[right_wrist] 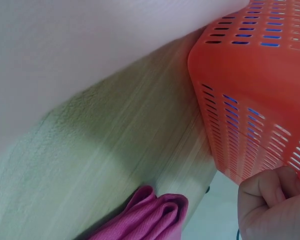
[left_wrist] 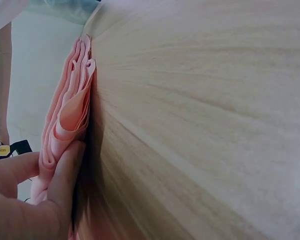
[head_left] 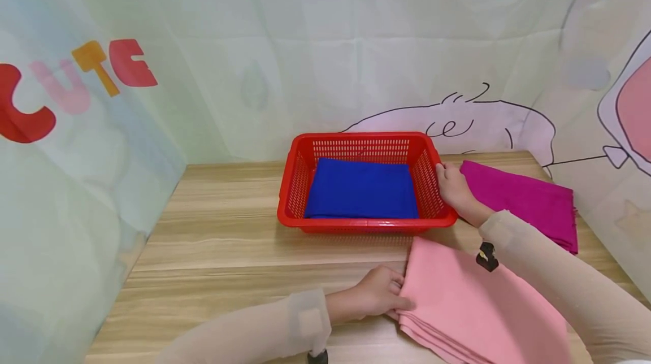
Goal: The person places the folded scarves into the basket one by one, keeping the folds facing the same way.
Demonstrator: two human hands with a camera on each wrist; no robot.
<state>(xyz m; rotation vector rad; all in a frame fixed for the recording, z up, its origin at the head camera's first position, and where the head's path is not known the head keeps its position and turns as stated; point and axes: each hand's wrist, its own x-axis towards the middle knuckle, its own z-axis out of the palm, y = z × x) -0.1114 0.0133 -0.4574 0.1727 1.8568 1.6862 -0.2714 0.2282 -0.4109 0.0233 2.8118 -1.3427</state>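
My left hand (head_left: 375,295) pinches the left edge of a folded pink cloth (head_left: 473,302) lying on the table. In the left wrist view its thumb and fingers sit on either side of the stacked layers of the pink cloth (left_wrist: 65,120). My right hand (head_left: 458,191) grips the right rim of a red plastic basket (head_left: 366,224), fingers curled at the edge. Inside the basket a folded blue cloth (head_left: 362,189) lies flat. The right wrist view shows the curled right hand (right_wrist: 272,205) against the slotted basket wall (right_wrist: 240,65).
A folded magenta cloth (head_left: 524,197) lies right of the basket, partly behind my right forearm. The wooden table (head_left: 218,239) extends to the left. A printed fabric curtain (head_left: 229,59) hangs close behind the basket and along both sides.
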